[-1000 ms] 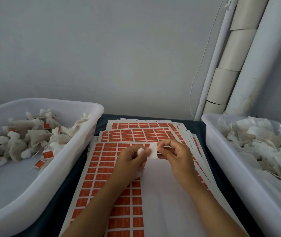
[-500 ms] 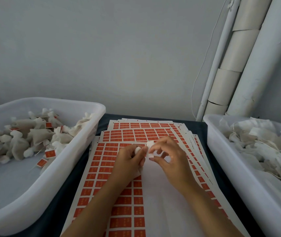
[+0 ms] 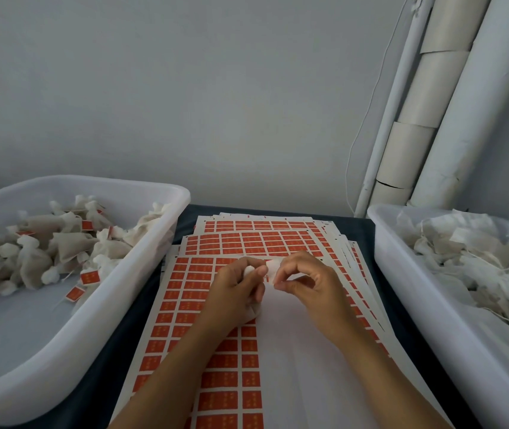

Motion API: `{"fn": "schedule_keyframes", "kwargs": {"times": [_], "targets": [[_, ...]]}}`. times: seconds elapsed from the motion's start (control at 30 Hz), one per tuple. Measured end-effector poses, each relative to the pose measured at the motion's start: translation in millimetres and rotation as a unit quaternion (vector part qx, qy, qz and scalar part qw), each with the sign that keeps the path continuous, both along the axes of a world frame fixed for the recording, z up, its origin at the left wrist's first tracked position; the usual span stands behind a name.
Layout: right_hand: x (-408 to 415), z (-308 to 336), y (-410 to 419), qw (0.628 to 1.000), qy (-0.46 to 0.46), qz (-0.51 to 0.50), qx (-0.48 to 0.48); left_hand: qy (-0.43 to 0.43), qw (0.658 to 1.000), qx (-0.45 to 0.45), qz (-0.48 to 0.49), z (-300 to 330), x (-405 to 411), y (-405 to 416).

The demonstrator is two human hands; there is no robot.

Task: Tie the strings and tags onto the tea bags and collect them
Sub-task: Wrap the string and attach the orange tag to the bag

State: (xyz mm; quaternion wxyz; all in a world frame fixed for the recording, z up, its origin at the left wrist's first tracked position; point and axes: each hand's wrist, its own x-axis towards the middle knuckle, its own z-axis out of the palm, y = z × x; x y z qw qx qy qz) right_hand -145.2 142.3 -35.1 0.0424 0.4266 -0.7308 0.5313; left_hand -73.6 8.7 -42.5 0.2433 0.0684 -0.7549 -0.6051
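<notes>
tea bag (image 3: 251, 271), two hands pinching, two tubs

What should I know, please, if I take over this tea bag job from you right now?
Left hand grips a tea bag. Right hand pinches a small white tag against it, above the orange tag sheets.
Done: tagged bags lie in the left tub.
Left: finish this one and drop it there, then work through the untagged bags in the right tub.
</notes>
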Motion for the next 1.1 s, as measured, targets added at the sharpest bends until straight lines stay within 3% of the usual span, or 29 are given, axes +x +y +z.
{"fn": "schedule_keyframes", "kwargs": {"times": [0.17,0.4,0.57,0.73,0.83,0.97,1.1], "targets": [[0.3,0.0,-1.2,0.999,-0.034,0.008,-0.013,-0.005,0.998,0.033,-0.053,0.5,4.2,-2.1],[1.6,2.2,0.7,0.997,-0.08,0.004,-0.004,-0.034,0.997,0.061,-0.044,0.6,4.7,-4.6],[9.2,4.7,-1.3,0.989,-0.114,-0.037,-0.09,-0.011,0.998,0.06,-0.033,3.7,5.4,-2.7],[15.5,4.4,-5.7,0.978,-0.048,-0.101,-0.177,-0.002,0.998,0.042,-0.041,2.7,4.7,0.9],[13.8,8.5,-4.8,0.961,-0.06,-0.148,-0.225,-0.009,0.999,0.031,-0.037,1.3,4.5,-1.1],[13.9,1.2,-8.8,0.985,-0.08,-0.129,-0.084,0.0,0.999,0.019,-0.041,1.6,4.6,-0.7],[11.8,-3.4,-11.8,0.99,-0.049,-0.124,-0.036,0.005,0.999,0.015,-0.05,3.2,5.2,0.1]]}}
